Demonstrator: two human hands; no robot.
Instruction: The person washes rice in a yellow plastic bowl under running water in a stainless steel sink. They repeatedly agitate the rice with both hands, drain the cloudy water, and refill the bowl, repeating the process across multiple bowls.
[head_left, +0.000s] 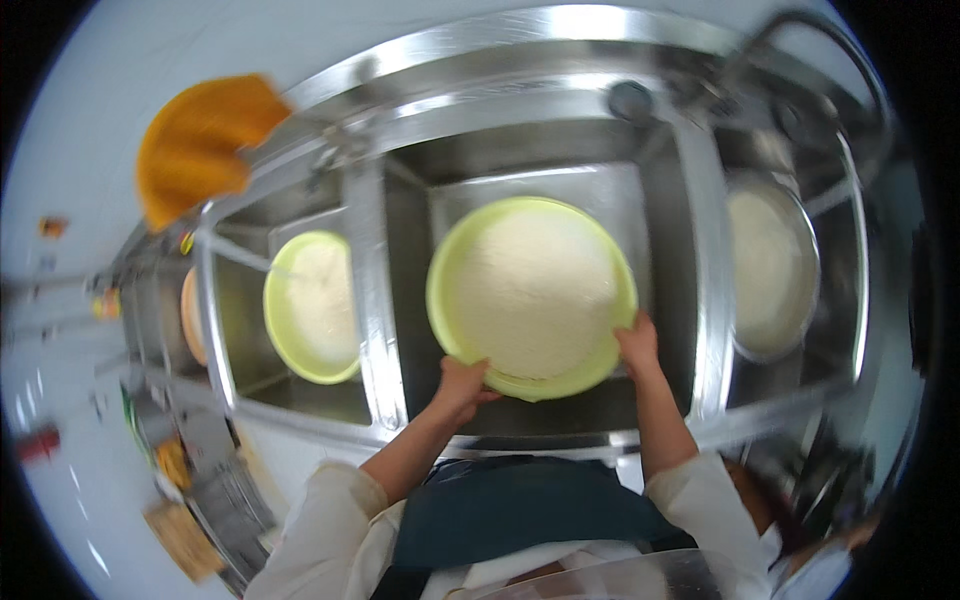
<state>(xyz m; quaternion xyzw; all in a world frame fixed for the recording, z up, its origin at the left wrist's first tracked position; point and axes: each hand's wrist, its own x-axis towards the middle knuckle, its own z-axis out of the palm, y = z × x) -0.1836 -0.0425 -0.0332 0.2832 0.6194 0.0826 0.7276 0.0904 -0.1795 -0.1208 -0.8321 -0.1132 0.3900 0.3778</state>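
Observation:
Both hands hold a large yellow-green plastic basin by its rim, over the middle compartment of a stainless steel sink. My left hand grips the near left of the rim, thumb on top and fingers beneath. My right hand has the rim at its near right side. White rice-like grains, blurred, fill much of the basin. In the left compartment, water runs into a similar basin of pale contents. A round metal bowl with cloudy pale contents sits in the right compartment.
An orange cloth lies at the sink's back left. Steel dividers stand on both sides of the middle compartment. A dark hose curves over the right end. Part of another person shows at lower right. An orange container is farther left.

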